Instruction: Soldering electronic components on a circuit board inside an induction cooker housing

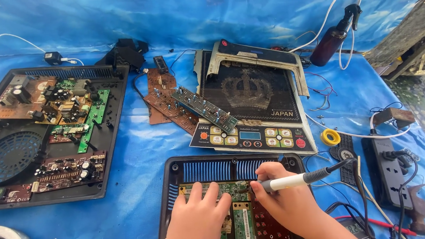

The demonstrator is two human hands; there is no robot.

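Soldering iron on a green circuit board, both hands close to the tip.

The right hand (287,200) pinches the soldering iron (293,180) like a pen, tip at the green circuit board (226,191) in the black plastic base (177,184). The left hand (200,217), fingers spread, presses flat on the board just beside that tip: a slip could burn a finger, or the cable (356,184) trailing right could tug the iron.
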